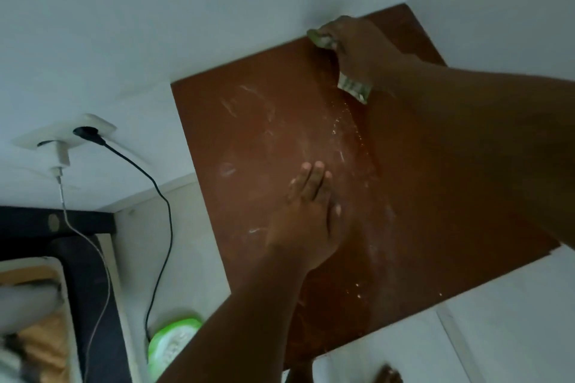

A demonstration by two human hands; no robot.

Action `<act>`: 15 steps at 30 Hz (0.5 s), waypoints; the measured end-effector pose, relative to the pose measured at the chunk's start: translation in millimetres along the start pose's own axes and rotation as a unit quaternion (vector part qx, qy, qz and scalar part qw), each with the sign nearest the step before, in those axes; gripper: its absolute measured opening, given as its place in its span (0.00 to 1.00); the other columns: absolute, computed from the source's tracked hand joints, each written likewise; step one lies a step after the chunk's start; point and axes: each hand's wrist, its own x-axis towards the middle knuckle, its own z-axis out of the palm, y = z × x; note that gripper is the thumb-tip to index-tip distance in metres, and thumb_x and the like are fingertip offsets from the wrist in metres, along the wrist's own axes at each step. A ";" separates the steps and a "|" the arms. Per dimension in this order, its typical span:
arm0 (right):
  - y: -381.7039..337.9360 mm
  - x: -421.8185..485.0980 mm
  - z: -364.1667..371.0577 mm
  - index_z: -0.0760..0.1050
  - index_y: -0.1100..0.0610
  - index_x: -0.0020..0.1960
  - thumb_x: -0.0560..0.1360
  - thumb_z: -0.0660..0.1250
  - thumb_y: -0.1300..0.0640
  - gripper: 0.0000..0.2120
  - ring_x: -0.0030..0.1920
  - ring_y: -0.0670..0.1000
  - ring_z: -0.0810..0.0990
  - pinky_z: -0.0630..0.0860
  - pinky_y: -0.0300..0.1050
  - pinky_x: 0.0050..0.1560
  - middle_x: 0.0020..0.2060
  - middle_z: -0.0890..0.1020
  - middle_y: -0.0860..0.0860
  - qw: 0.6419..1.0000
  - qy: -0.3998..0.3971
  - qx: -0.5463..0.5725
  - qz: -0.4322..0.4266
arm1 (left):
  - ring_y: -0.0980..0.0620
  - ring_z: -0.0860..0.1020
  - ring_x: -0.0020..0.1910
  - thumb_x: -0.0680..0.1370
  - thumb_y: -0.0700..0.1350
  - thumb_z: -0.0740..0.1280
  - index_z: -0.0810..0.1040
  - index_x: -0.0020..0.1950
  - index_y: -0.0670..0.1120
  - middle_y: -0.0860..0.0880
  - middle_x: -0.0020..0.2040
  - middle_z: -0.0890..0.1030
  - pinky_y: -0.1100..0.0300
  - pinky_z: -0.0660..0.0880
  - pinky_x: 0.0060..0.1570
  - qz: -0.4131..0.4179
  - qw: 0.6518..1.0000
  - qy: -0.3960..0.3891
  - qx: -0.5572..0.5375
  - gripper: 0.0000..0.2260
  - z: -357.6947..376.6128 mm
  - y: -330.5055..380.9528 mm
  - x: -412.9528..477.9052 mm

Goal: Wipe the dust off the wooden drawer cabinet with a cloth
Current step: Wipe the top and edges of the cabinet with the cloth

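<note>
The reddish-brown top of the wooden drawer cabinet (249,121) fills the middle of the head view, streaked with pale dust and crumbs. My right hand (357,47) grips a greenish cloth (354,87) at the cabinet's far edge, where the top meets the white wall. Part of the cloth sticks out past my fingers and another part hangs below my palm. My left hand (311,214) lies flat on the top near the middle, fingers straight and together.
White walls (186,9) close in the cabinet at the back and right. A wall socket (65,134) at left holds a black cable and a white charger cable. A green-and-white packet (171,342) lies on the floor, beside a dark bed frame (87,274).
</note>
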 end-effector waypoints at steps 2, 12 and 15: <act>6.3 13.4 24.5 0.69 0.58 0.72 0.78 0.55 0.62 0.23 0.70 0.61 0.72 0.70 0.55 0.68 0.69 0.73 0.59 0.997 -0.026 -0.061 -0.047 | 0.52 0.36 0.81 0.85 0.55 0.48 0.46 0.83 0.48 0.50 0.83 0.42 0.54 0.41 0.79 0.015 1.000 0.004 0.006 0.27 1.3 -1.9 -0.4; 29.9 -74.8 53.6 0.46 0.53 0.82 0.84 0.43 0.49 0.28 0.82 0.52 0.44 0.53 0.56 0.79 0.82 0.49 0.52 0.966 -0.084 -0.199 -0.144 | 0.51 0.41 0.82 0.84 0.52 0.47 0.52 0.83 0.47 0.49 0.83 0.49 0.55 0.41 0.78 0.029 0.999 0.031 -0.005 0.27 6.3 -7.6 -0.9; 27.0 -137.6 58.6 0.47 0.54 0.82 0.84 0.44 0.49 0.27 0.82 0.52 0.44 0.54 0.56 0.79 0.82 0.49 0.51 0.966 -0.088 -0.191 -0.150 | 0.52 0.41 0.81 0.81 0.54 0.42 0.53 0.83 0.47 0.49 0.84 0.49 0.53 0.49 0.80 0.033 0.999 0.020 -0.009 0.30 5.1 -8.6 -1.2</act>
